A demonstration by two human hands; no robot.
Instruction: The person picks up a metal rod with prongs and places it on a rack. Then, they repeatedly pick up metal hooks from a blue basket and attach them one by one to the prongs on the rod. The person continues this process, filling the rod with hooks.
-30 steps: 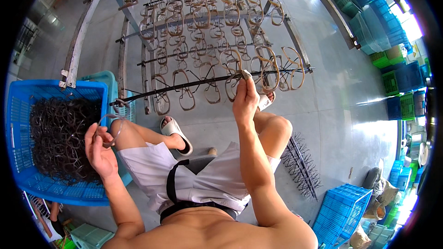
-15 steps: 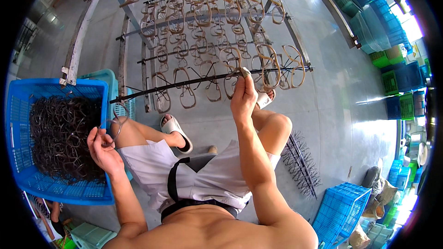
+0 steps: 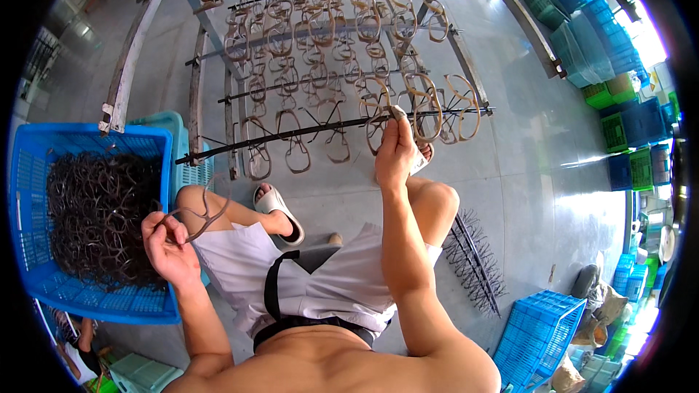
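My left hand, beside the blue crate, pinches a thin dark eyeglass frame by its edge. The frame sticks out over my left knee. My right hand is closed at the black rod in front of me. Its thumb and finger pinch a small pale piece at the rod, whose kind I cannot make out. Brown eyeglass frames hang along this rod, one partly behind my fingers and another just right of them. Dark frames lie heaped inside the blue crate.
Behind the near rod, a metal rack carries several more rods of hanging frames. A spiky rod lies on the floor at right, near a blue basket. Stacked crates line the right side. Another person's arm shows at lower left.
My left hand has turned, and the dark frame has swung to the right. My right hand has shifted slightly right at the rod, still pinching.
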